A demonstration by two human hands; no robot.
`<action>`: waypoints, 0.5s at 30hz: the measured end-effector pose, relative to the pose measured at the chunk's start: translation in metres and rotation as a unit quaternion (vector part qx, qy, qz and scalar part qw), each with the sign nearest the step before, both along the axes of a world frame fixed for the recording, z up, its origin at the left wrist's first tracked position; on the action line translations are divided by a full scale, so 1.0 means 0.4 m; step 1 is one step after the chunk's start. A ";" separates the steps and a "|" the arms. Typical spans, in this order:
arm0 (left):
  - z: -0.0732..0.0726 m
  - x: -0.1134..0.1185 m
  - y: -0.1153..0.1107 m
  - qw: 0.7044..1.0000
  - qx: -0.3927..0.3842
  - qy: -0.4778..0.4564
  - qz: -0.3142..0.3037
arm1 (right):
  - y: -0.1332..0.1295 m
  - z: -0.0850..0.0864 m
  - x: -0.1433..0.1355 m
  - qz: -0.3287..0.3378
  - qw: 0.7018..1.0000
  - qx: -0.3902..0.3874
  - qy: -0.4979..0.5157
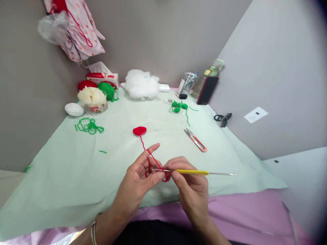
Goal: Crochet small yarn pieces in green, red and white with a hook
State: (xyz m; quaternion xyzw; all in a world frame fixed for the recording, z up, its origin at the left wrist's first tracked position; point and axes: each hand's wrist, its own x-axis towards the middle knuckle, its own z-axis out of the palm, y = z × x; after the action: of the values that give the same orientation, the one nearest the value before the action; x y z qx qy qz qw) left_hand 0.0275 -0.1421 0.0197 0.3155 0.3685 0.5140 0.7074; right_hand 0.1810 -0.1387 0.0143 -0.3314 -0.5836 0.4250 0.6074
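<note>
My right hand (190, 183) grips a crochet hook (192, 172) by its yellow handle, one metal end pointing left and the other right. The left tip passes by a small loop of red yarn (166, 177). With thumb and fingers closed, my left hand (138, 177) pinches that yarn beside the hook, its index finger raised and the strand running over it. From there the strand leads back to a small red yarn ball (139, 131) on the cloth. Part of the worked yarn is hidden behind my fingers.
Thread snips (195, 140) lie to the right. Green yarn pieces (178, 106) and a green tangle (90, 126) rest farther back. White stuffing (141, 84), a tissue box (112, 80), a bottle (204, 81) and a phone (208, 90) stand along the wall.
</note>
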 end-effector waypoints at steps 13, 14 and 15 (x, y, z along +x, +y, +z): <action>0.008 -0.006 0.023 0.996 -0.031 0.005 0.086 | 0.022 0.001 0.002 0.018 0.996 -0.017 -0.080; 0.014 -0.011 0.031 0.995 -0.032 0.006 0.096 | 0.036 0.011 0.001 0.043 0.994 -0.049 -0.087; 0.018 -0.017 0.041 0.994 -0.029 0.010 0.102 | 0.051 0.021 -0.001 0.071 0.989 -0.072 -0.110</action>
State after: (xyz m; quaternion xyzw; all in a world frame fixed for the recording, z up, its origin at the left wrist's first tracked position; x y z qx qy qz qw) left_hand 0.0207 -0.1258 0.0269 0.2613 0.4207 0.5691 0.6564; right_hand 0.1805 -0.1185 0.0226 -0.3773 -0.6368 0.4687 0.4822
